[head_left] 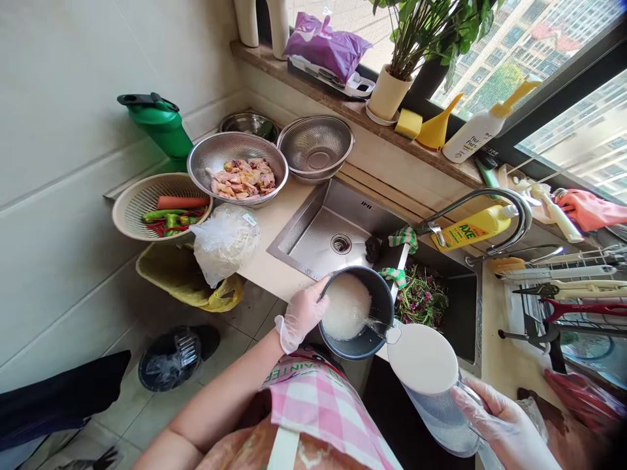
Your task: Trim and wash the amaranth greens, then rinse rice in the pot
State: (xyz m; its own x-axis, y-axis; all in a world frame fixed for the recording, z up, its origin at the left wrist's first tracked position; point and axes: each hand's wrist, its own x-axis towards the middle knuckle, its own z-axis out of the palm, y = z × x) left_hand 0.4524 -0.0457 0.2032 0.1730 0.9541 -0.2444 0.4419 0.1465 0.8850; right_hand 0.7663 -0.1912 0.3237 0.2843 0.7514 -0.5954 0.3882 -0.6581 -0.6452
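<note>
A dark round pot [385, 307] with rice and cloudy water [347, 305] in it is held at its left rim by my left hand [304, 312], which wears a clear glove. My right hand [499, 414], gloved too, grips the handle of a clear pitcher [438, 418] with a white lid [422, 359]. The pitcher is tilted, and water runs from its spout into the pot. Both stand out in front of the steel sink [328, 228] at the counter's front edge.
Left on the counter are a colander of meat pieces [242, 179], a vegetable basket [130, 209] and a bagged item [228, 241]. Leafy scraps [421, 297] fill part of the right basin. Behind it are a faucet [524, 222] and yellow bottle [473, 228]; a dish rack [582, 267] stands right.
</note>
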